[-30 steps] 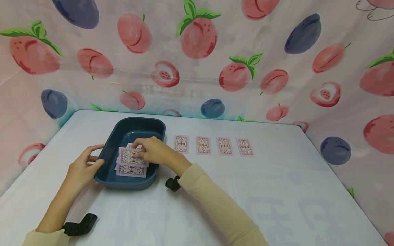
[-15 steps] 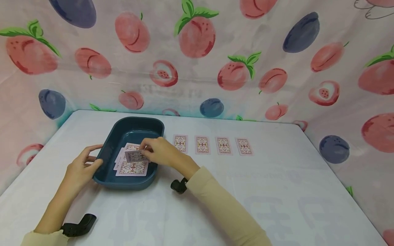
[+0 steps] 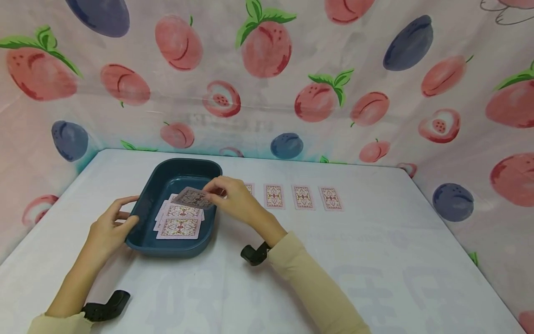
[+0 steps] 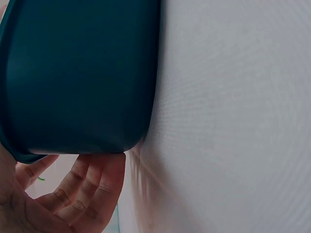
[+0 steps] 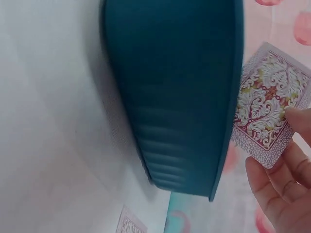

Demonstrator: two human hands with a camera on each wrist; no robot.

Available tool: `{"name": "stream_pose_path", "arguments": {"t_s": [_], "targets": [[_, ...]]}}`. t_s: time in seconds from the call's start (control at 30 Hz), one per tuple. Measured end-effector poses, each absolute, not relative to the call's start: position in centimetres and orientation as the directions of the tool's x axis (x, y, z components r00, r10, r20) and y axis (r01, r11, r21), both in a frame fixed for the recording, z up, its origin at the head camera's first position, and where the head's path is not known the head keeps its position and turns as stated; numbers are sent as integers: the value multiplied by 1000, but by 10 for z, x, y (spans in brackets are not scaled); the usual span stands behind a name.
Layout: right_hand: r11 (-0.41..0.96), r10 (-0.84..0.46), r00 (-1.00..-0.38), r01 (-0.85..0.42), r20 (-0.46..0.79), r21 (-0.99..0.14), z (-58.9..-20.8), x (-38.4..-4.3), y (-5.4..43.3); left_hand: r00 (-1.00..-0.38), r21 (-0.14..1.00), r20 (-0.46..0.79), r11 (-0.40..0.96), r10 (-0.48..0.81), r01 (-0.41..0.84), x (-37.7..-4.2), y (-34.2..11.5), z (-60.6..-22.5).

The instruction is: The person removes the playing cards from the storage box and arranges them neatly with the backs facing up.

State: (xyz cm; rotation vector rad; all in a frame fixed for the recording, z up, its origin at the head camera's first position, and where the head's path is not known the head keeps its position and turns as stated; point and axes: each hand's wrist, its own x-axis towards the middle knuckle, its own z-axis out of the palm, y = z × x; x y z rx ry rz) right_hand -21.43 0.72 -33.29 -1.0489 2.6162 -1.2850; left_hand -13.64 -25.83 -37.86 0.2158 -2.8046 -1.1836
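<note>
My right hand (image 3: pixel 235 199) pinches one playing card (image 3: pixel 192 198) by its corner between thumb and fingers. The card tilts over the right side of a dark blue tray (image 3: pixel 175 249); the right wrist view shows its patterned back above the rim. Inside the tray, several more playing cards (image 3: pixel 178 228) lie overlapped, backs up. My left hand (image 3: pixel 109 227) holds the tray's left side, thumb at the rim. In the left wrist view its fingers (image 4: pixel 104 189) touch the outer wall.
Right of the tray, several playing cards (image 3: pixel 303 197) lie backs up in a spaced row on the white tablecloth (image 3: pixel 375 260). My right hand partly hides the leftmost one. A fruit-print cloth (image 3: pixel 258 120) hangs behind the table.
My right hand has lifted one playing card off the pile in the tray and drawn it up and to the right. My left hand stays at the tray.
</note>
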Motion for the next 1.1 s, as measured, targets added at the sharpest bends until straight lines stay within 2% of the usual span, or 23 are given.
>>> {"name": "stream_pose_path", "arguments": {"t_s": [0.27,0.5,1.1], "targets": [[377,-473,-820,-518,321,-768,-332,-218,27,-985,716,33,692,-168,-95,-136,-258,-377],[336,-404,-858,-461,316,-821,-332,-219,51,-985,716,40,693,-170,-90,-137,-258,-377],[380,-207,-941,-328,267,-865,-340,-225,126,-986,720,41,689,-164,-84,-136,-257,-376]]}}
